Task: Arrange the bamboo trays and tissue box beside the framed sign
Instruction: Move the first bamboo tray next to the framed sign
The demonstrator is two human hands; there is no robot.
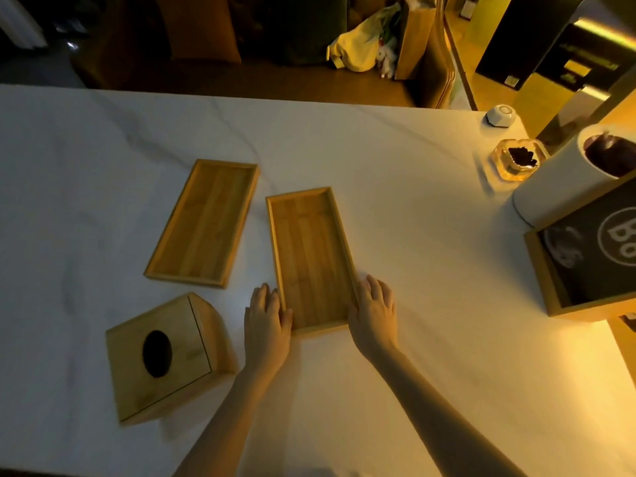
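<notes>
Two shallow bamboo trays lie on the white marble table (413,339). The right tray (309,249) is held at its near end from both sides: my left hand (266,318) grips its left rim and my right hand (375,311) grips its right rim. The left tray (203,223) lies apart, angled, untouched. A bamboo tissue box (161,356) with a dark oval opening sits at the near left, beside my left forearm. The framed sign (592,256), black with a wooden frame, stands at the right edge, partly cut off.
A white cylinder (564,177) with a dark inside stands behind the sign. A glass ashtray (518,160) and a small white faceted object (500,115) sit at the far right corner. Beyond the table's far edge are a sofa and bags.
</notes>
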